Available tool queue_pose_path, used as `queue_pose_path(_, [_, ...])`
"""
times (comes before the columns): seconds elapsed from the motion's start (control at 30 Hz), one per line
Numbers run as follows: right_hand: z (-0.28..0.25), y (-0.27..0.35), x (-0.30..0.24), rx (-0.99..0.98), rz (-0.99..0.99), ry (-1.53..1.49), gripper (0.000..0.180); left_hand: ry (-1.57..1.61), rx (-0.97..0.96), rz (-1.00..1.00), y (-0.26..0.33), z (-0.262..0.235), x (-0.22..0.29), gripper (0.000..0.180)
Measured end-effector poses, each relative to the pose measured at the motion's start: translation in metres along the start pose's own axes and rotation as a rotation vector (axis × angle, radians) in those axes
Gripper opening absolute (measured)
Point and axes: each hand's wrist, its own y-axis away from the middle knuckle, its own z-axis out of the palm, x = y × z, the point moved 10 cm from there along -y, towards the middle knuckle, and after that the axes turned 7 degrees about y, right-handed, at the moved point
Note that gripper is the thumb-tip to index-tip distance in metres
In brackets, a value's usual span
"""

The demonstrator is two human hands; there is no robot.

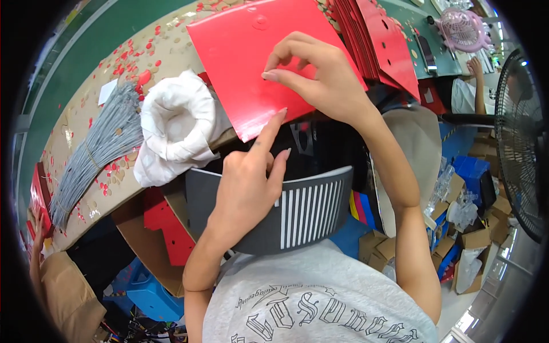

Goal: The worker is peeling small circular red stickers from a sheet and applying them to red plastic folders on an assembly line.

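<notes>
A glossy red document envelope point(229, 63) with a round button near its far edge lies at the table's front. My right hand point(329, 80) is above it, thumb and index fingertips pinched together; anything between them is too small to make out. My left hand point(243, 186) reaches to the envelope's near edge, index finger stretched out and thumb apart, holding nothing. Left of the envelope stands a white cloth bag point(197, 117) with a rolled rim. Beside it lies a bundle of thin grey cords point(94, 154). A stack of red punched folders point(366, 43) lies to the right.
Red and brown paper discs point(150, 47) litter the table. Below my hands is a dark container with white stripes point(309, 214). A large black fan point(521, 143) and small pink fan point(462, 30) stand right. Cartons point(479, 243) and a blue stool point(151, 294) fill the floor. Other people's hands show at both sides.
</notes>
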Motion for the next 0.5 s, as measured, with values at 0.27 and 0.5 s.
queue_pose_path(0.27, [0.041,-0.024,0.024,-0.263,0.067,-0.057,0.013,-0.265,0.077,0.116,0.001,-0.006,-0.004,0.068])
queue_pose_path(0.5, [0.039,-0.023,0.029,-0.245,0.13,-0.112,0.013,-0.331,0.09,0.129,-0.004,-0.004,-0.007,0.069])
